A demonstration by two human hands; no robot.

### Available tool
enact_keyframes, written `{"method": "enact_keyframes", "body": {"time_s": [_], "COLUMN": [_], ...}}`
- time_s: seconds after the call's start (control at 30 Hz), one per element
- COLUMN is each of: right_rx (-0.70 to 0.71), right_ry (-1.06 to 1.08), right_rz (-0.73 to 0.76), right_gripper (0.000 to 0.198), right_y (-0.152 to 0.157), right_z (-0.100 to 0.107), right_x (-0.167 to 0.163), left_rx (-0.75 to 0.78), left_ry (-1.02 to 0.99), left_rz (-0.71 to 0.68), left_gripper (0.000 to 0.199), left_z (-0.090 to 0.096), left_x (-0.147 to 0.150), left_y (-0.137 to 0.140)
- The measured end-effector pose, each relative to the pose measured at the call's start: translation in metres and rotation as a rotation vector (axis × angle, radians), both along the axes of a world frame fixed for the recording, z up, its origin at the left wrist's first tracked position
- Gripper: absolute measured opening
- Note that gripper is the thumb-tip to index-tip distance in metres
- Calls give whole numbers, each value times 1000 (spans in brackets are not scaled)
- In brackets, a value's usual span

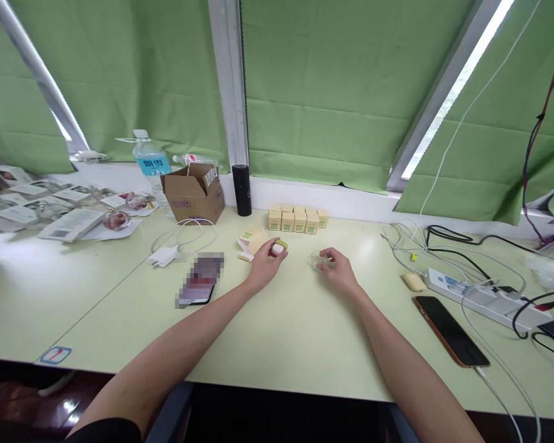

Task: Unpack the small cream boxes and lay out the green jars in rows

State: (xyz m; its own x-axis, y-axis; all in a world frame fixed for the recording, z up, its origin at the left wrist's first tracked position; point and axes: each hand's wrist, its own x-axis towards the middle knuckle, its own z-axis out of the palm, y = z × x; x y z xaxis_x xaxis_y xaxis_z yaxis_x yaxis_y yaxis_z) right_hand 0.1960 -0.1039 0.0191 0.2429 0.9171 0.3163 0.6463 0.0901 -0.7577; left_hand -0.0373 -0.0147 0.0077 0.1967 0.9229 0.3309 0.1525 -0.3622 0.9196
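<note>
My left hand point(262, 268) is closed around a small green-rimmed holder with a pale rounded piece in it point(278, 248); its exact kind is unclear. To the right, my right hand point(340, 272) pinches a small clear plastic piece point(317, 259) just above or on the table. An opened small yellow carton point(248, 253) with its flaps out lies beside my left fingers. Behind both hands, several closed small yellow cartons point(293, 220) stand grouped together near the wall.
Left of my arm lie a phone point(203, 289) and a white charger point(164, 256). A brown cardboard box point(194, 197), a black bottle point(242, 191) and a water bottle point(151, 163) stand at the back. On the right are another phone point(451, 331), a power strip point(484, 298) and loose cables.
</note>
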Motion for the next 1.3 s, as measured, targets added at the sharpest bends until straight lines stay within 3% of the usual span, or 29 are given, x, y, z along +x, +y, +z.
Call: {"method": "enact_keyframes", "body": {"time_s": [0.17, 0.3, 0.5, 0.67, 0.73, 0.9, 1.07, 1.3], "right_rx": [72, 72, 13, 93, 76, 64, 89, 69], "right_ry": [-160, -159, -255, -277, -269, -242, -211, -197], "right_rz": [-318, -444, -394, -309, -265, -390, -534, -550], "right_gripper": [27, 30, 21, 51, 48, 19, 18, 14], "right_y": [4, 6, 6, 6, 7, 9, 8, 9], "right_z": [-9, -13, -8, -14, -18, -22, -23, -28], "right_x": [19, 29, 28, 30, 31, 36, 43, 45], "left_rx": [3, 5, 5, -8, -22, -27, -17, -4], "left_ry": [4, 14, 16, 4, 4, 6, 0, 4], "left_rz": [-1, 6, 4, -2, -4, 4, 2, -8], "left_gripper": [51, 51, 51, 52, 53, 52, 51, 51], "left_z": [0, 2, 2, 2, 2, 4, 4, 4], "left_x": [-1, -1, -1, -1, -1, -1, -1, -1], "left_y": [0, -1, 0, 0, -1, -2, -2, -2]}}
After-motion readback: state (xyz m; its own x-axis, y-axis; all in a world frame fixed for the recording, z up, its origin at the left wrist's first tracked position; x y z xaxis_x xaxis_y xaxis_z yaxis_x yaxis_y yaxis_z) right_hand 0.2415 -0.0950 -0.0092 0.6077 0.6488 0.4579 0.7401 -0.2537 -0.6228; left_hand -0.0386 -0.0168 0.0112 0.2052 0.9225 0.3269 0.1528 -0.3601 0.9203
